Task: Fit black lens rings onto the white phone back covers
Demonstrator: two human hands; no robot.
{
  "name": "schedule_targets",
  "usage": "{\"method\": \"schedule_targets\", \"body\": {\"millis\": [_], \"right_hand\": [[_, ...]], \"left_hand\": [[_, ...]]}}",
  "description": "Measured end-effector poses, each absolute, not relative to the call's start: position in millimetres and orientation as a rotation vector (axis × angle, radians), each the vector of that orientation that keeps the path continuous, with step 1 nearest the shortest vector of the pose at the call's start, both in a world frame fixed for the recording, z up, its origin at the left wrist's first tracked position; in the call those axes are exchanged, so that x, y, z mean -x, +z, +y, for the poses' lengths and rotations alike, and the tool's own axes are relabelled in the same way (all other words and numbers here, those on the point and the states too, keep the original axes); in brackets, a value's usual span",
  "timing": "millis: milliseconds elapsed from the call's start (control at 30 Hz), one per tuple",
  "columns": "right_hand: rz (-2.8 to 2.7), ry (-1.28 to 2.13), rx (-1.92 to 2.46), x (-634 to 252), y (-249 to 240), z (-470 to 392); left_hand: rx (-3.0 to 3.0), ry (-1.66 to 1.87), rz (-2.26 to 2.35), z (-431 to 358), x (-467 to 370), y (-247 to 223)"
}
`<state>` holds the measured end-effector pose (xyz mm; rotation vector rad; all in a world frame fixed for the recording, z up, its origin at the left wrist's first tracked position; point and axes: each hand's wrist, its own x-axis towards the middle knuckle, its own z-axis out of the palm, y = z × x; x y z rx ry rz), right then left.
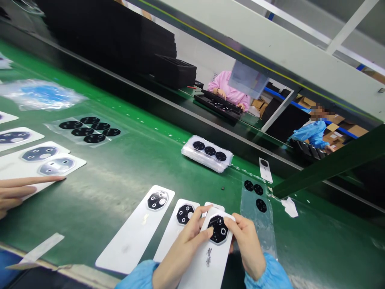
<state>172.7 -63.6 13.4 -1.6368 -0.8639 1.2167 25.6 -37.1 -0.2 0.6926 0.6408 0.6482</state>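
Observation:
My left hand [183, 245] and my right hand [248, 245] together hold a white phone back cover [207, 257] with a black octagonal camera plate [218, 229]. My left thumb and my right fingertips press on that plate. Two more white covers with black plates lie just left of it: one [177, 228] beside my left hand, another [136, 228] further left. A clear film strip with three black round pieces [257, 200] lies right of my right hand.
The green belt [120, 176] carries a wrapped stack of film sheets [207, 153], a sheet of black ovals [87, 129], and several white covers [45, 158] at left, where another person's fingers [18, 188] rest. Workers sit beyond the conveyor frame [270, 52].

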Motion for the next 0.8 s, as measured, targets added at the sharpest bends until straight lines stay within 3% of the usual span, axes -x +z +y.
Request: {"method": "schedule_targets", "body": {"millis": [200,800], "right_hand": [[-0.992,1.098,1.620,-177.0,12.8,-58.2],[-1.248,1.327,1.538,-184.8,11.1,-60.2]], "left_hand": [[-0.852,0.840,0.713,-27.1,-38.1,-21.7],[-1.130,0.542,0.682,-8.7,-22.2,2.7]]}}
